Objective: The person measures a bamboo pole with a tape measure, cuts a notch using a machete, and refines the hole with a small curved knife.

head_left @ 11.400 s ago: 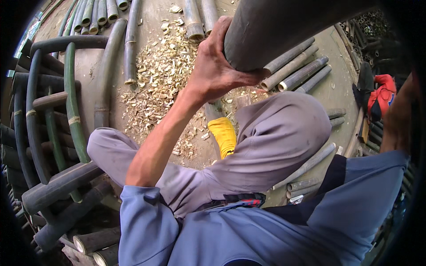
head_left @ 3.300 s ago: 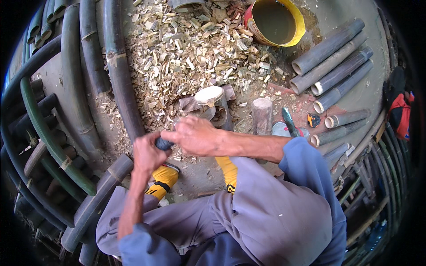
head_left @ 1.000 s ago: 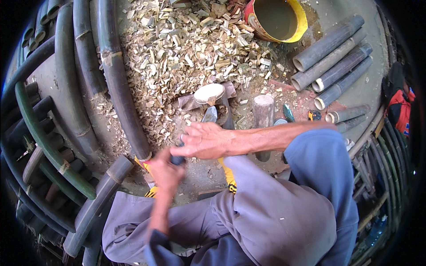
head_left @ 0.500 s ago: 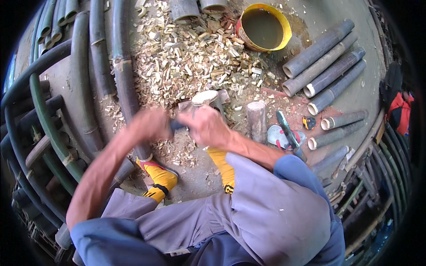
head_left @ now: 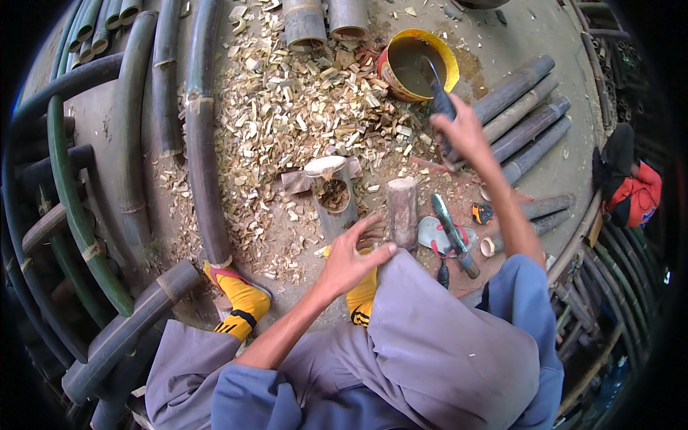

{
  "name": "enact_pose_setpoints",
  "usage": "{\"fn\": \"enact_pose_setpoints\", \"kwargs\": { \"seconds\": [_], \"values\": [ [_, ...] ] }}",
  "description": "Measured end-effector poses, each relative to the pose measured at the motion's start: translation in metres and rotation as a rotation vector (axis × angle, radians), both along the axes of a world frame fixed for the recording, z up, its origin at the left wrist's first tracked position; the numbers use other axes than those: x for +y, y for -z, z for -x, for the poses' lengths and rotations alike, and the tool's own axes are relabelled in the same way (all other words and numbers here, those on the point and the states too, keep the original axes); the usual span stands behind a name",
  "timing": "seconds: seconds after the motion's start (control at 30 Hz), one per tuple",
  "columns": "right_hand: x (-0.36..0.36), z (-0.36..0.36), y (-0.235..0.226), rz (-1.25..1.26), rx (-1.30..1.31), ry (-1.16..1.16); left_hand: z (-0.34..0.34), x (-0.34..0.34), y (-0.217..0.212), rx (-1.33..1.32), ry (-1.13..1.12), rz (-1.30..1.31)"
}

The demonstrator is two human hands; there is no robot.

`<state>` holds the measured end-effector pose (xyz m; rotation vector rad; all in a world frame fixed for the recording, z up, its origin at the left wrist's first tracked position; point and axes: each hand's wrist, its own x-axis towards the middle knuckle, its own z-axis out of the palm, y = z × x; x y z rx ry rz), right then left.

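My right hand (head_left: 464, 130) is wrapped around the handle of a dark-handled bladed tool (head_left: 443, 107). The tool's narrow blade points into the mouth of a yellow-rimmed bucket (head_left: 451, 59) of murky water; I cannot tell whether it touches the water. Fingers spread, my left hand (head_left: 351, 258) is empty by my raised knee. Just beyond it a short bamboo section (head_left: 337, 222) stands upright, with a pale cut top and a rough opening in its side. To its right is an upright round wooden block (head_left: 402, 215).
Bamboo chips (head_left: 287, 115) cover the floor ahead. Long bamboo poles (head_left: 204, 143) lie on the left, cut bamboo lengths (head_left: 516, 89) at the right. A long tool (head_left: 453, 233) rests across a sandal (head_left: 433, 233), near an orange-and-black tape measure (head_left: 482, 213). A red-and-black cloth (head_left: 634, 193) sits far right.
My hands were together over the bamboo section around a dark handle. Now the right has swung out to the bucket with the tool, and the left has dropped back, opened, near my knee.
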<state>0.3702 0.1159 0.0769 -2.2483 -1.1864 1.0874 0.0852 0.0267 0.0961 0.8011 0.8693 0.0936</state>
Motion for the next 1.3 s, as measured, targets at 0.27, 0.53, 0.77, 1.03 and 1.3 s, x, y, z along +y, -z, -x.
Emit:
{"fn": "enact_pose_setpoints", "kwargs": {
  "seconds": [0.27,0.53,0.77,1.03,1.3],
  "values": [
    [-0.065,0.029,-0.035,-0.304,-0.173,-0.434,-0.023,-0.016,0.028,-0.492,-0.407,0.417],
    [-0.047,0.054,-0.035,-0.007,-0.359,-1.482,-0.059,-0.021,0.052,-0.553,-0.925,0.891],
    [-0.016,0.054,-0.008,0.196,0.007,-1.538,-0.054,-0.011,0.043,-0.324,-1.017,1.057],
    [-0.109,0.093,0.003,0.407,0.442,-0.773,-0.005,0.002,0.049,0.072,-0.373,0.800],
    [-0.116,0.141,-0.006,0.399,0.378,-0.583,0.006,0.020,0.062,0.323,-0.206,0.692]
  ]
}}
